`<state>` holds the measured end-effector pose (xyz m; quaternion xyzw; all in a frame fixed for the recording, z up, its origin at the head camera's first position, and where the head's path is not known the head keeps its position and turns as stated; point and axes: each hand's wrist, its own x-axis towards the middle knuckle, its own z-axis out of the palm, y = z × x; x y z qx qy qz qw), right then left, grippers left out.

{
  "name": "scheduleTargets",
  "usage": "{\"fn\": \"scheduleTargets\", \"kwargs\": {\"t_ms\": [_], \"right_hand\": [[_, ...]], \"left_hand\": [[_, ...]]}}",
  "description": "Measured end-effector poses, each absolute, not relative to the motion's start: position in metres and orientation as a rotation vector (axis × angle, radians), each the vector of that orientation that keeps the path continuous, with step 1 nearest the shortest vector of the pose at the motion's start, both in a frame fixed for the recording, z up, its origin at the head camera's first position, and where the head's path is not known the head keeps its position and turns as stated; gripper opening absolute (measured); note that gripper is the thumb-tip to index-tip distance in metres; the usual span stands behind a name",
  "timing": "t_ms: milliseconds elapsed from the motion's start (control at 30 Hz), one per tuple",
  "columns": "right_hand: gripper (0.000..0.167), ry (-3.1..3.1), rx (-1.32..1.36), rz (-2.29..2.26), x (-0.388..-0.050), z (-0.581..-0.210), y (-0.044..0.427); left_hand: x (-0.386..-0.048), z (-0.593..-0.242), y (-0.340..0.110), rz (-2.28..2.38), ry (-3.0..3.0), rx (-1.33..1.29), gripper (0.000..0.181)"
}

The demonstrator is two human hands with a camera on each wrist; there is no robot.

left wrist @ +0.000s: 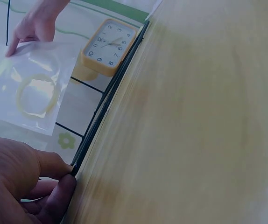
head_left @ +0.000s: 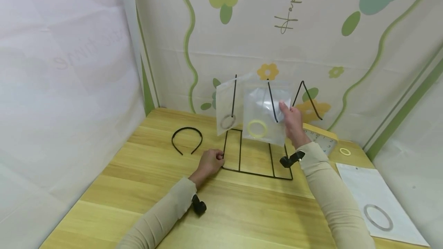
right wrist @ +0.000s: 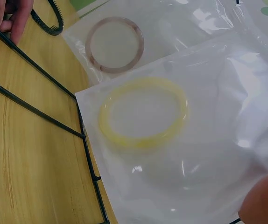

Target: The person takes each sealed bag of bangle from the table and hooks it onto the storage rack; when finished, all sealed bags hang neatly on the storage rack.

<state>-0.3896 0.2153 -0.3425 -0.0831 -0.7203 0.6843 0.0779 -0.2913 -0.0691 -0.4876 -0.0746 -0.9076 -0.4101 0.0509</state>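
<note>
My right hand grips the right edge of a clear plastic bag holding a pale yellow bangle. The bag stands upright at the middle prong of a black wire display rack; whether it hangs from that prong I cannot tell. Beside it, at the left prong, is another clear bag with a brownish bangle. With thumb and fingers, my left hand pinches the front left part of the rack's base, which rests on the wooden table. Some right fingers are hidden behind the bag.
Left of the rack lies a black toothed headband. A yellow-framed clock stands behind the right arm, with a small yellow ring near it. At the right edge lies a white bag with a greyish bangle. Printed curtains enclose the table.
</note>
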Motion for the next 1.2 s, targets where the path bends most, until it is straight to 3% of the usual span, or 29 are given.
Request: {"fn": "scheduleTargets", "kwargs": {"t_ms": [433,933,1067,1200], "right_hand": [[0.044,-2.165,-0.276,2.025,-0.394,-0.346,0.212],[0.046,-2.357,0.084,1.904,-0.396,-0.375,0.242],[0.058,-2.333,0.14,1.818,-0.387,-0.389,0.257],[0.056,-2.355,0.136,1.691,-0.368,-0.399,0.283]], "left_hand": [[-0.291,-0.487,-0.068,-1.246,-2.75,-0.24,0.028],[-0.289,-0.49,-0.068,-1.262,-2.716,-0.259,0.029],[-0.29,-0.491,-0.067,-1.251,-2.705,-0.284,0.028],[-0.291,-0.489,-0.068,-1.246,-2.705,-0.276,0.029]]}}
